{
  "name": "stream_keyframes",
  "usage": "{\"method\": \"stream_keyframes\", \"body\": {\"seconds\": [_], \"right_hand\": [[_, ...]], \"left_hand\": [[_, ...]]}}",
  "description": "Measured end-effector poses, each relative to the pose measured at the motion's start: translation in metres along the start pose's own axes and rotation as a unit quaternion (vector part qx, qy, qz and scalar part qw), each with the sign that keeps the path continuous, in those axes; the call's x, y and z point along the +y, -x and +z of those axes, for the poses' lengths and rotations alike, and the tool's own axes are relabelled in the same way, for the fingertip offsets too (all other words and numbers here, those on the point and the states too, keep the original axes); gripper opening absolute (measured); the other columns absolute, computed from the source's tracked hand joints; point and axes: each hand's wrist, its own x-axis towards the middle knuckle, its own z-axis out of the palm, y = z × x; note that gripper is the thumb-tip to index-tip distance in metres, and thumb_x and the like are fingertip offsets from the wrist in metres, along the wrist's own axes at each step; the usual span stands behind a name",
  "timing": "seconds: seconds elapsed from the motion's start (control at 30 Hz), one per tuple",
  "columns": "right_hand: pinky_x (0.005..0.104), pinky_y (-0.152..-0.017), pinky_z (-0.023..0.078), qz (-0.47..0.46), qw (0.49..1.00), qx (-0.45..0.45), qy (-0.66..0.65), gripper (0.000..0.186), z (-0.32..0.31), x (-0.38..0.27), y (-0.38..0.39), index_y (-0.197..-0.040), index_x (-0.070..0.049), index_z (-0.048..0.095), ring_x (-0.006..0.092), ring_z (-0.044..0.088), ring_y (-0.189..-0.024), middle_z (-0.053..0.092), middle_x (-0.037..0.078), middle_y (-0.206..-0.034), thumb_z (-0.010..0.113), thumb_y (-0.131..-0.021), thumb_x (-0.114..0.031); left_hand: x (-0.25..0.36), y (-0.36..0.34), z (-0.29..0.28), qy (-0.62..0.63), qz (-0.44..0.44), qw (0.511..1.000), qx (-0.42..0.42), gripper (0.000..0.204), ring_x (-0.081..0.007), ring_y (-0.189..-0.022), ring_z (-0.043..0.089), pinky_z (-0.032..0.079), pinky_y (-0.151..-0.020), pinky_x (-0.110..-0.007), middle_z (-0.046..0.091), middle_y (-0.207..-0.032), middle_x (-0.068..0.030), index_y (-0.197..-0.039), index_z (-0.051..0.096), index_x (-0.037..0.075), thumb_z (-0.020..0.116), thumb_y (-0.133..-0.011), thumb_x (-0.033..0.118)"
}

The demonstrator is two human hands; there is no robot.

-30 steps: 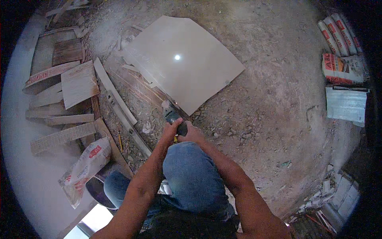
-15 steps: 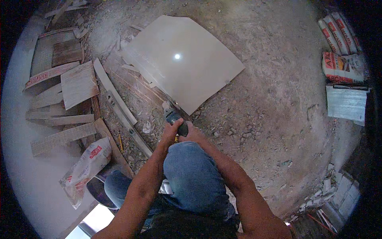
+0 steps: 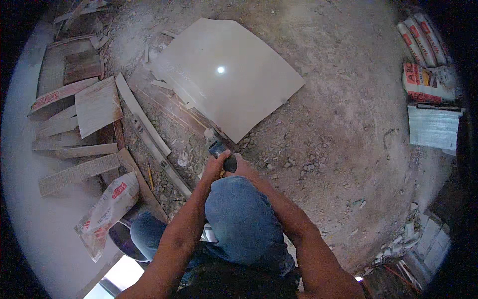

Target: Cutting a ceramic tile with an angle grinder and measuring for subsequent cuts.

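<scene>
Both my hands are wrapped around a dark angle grinder (image 3: 215, 145) in front of my knee. My left hand (image 3: 216, 162) grips the body from the left, and my right hand (image 3: 242, 166) closes round its rear part, with some fingers hidden. The grinder's head is at the near left edge of a large pale tile (image 3: 239, 84) lying on the ground. I cannot tell whether the disc touches the tile. Thin orange streaks like sparks run from the head toward the far left along that edge. A bright light reflects off the tile's surface.
A spirit level (image 3: 154, 149) and a pale strip (image 3: 134, 109) lie left of the grinder. Tile offcuts (image 3: 99, 107), a crumpled bag (image 3: 112, 202) and a bucket (image 3: 119, 239) line the left wall. Rubble (image 3: 308, 164) covers the ground; bags (image 3: 428, 82) stand at right.
My hands and the grinder stay almost in place at the tile's near left edge. The orange streaks have changed slightly in shape. The view has shifted a little.
</scene>
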Motion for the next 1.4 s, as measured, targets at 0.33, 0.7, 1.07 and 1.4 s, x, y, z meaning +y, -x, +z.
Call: {"method": "stream_keyframes", "body": {"seconds": [0.33, 0.7, 1.07, 1.4], "right_hand": [[0.0513, -0.091, 0.050, 0.017, 1.000, -0.025, -0.004, 0.091, -0.004, -0.011, 0.005, -0.139, 0.001, 0.039, 0.0457, 0.062, -0.108, 0.064, 0.028, -0.112, 0.075, -0.071, -0.046], [0.0519, -0.092, 0.049, 0.017, 0.999, -0.032, 0.005, 0.086, 0.001, -0.016, 0.002, -0.136, -0.003, 0.041, 0.0445, 0.062, -0.111, 0.063, 0.029, -0.116, 0.074, -0.072, -0.049], [0.0515, -0.089, 0.050, -0.002, 0.999, 0.010, 0.044, 0.077, -0.003, -0.004, 0.006, -0.128, -0.001, 0.044, 0.0457, 0.064, -0.102, 0.065, 0.030, -0.104, 0.073, -0.071, -0.043], [0.0518, -0.090, 0.051, 0.015, 0.998, -0.025, 0.047, 0.087, -0.007, -0.008, 0.002, -0.124, 0.000, 0.045, 0.0456, 0.062, -0.109, 0.064, 0.028, -0.113, 0.080, -0.069, -0.056]], "left_hand": [[-0.034, -0.027, -0.004, 0.101, 0.041, 0.994, 0.021, 0.085, -0.0278, -0.102, 0.060, 0.049, -0.090, -0.040, 0.059, -0.117, -0.0165, -0.134, 0.040, -0.004, 0.078, -0.077, 0.046], [-0.036, -0.021, -0.011, 0.111, 0.062, 0.991, 0.044, 0.080, -0.0255, -0.099, 0.060, 0.048, -0.089, -0.039, 0.059, -0.112, -0.0150, -0.131, 0.041, -0.005, 0.077, -0.078, 0.044], [-0.024, -0.011, 0.004, 0.116, 0.022, 0.993, 0.023, 0.069, -0.0228, -0.086, 0.062, 0.052, -0.077, -0.037, 0.062, -0.105, -0.0122, -0.123, 0.047, -0.002, 0.079, -0.078, 0.038], [-0.018, -0.007, 0.003, 0.049, 0.035, 0.997, 0.050, 0.078, -0.0248, -0.093, 0.063, 0.053, -0.079, -0.038, 0.061, -0.109, -0.0142, -0.127, 0.044, -0.005, 0.079, -0.077, 0.043]]}}
